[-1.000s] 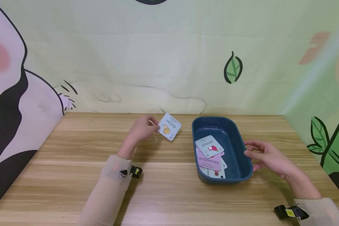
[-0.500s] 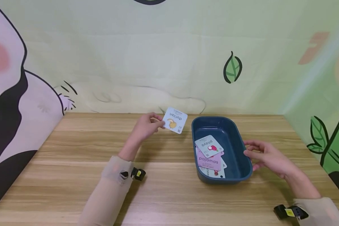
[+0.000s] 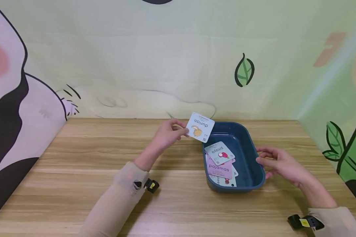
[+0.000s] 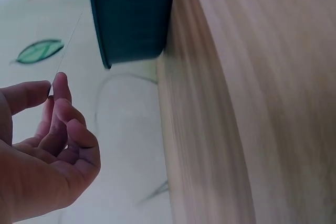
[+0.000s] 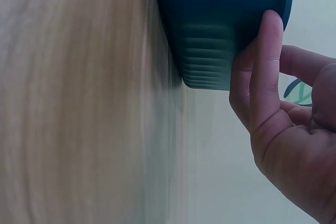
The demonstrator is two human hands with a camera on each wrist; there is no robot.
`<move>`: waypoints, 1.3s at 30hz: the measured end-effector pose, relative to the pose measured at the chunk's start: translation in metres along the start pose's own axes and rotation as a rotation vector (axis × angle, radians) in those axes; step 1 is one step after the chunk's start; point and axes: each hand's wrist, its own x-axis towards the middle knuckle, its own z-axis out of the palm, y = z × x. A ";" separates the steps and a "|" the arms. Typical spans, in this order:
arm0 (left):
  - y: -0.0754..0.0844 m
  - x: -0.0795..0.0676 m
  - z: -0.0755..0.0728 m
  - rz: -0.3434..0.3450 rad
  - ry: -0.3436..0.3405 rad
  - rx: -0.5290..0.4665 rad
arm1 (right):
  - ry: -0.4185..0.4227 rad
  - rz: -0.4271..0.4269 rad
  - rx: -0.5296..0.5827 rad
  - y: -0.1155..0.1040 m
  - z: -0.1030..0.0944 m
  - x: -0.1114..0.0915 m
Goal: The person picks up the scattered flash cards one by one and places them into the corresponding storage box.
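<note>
My left hand (image 3: pixel 169 134) pinches a white card (image 3: pixel 200 127) printed "durian" between thumb and fingers. The card is held tilted over the left rim of a dark blue plastic bin (image 3: pixel 250 151). In the left wrist view, the same card (image 4: pixel 66 51) shows only as a thin edge beyond the fingertips of the left hand (image 4: pixel 52 145). My right hand (image 3: pixel 281 166) holds the bin's right side, thumb at the rim and fingers along the outer wall. Inside the bin, a "pitaya" card (image 3: pixel 219 153) partly covers a pink "pajamas" card (image 3: pixel 219 169) and another white card (image 3: pixel 225 181).
The bin stands on a wooden table (image 3: pixel 172 204). Behind the table hangs a pale green printed cloth (image 3: pixel 130 65) with leaf drawings. Small black cameras (image 3: pixel 152 185) are strapped at both sleeves.
My left hand has carried the durian card rightward and slightly up, from left of the bin to over its left rim. The right hand and the bin have stayed in place.
</note>
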 end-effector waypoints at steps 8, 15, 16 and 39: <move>0.007 -0.003 0.022 0.073 -0.065 0.071 | 0.003 0.004 -0.005 -0.001 0.000 0.000; 0.013 -0.005 0.038 0.118 -0.123 0.150 | 0.008 0.000 -0.011 -0.001 -0.001 0.000; 0.014 -0.005 0.040 0.128 -0.128 0.164 | 0.008 0.000 -0.010 -0.001 -0.001 0.000; 0.018 0.002 0.064 0.314 -0.130 0.531 | 0.007 0.001 -0.004 -0.002 0.002 -0.001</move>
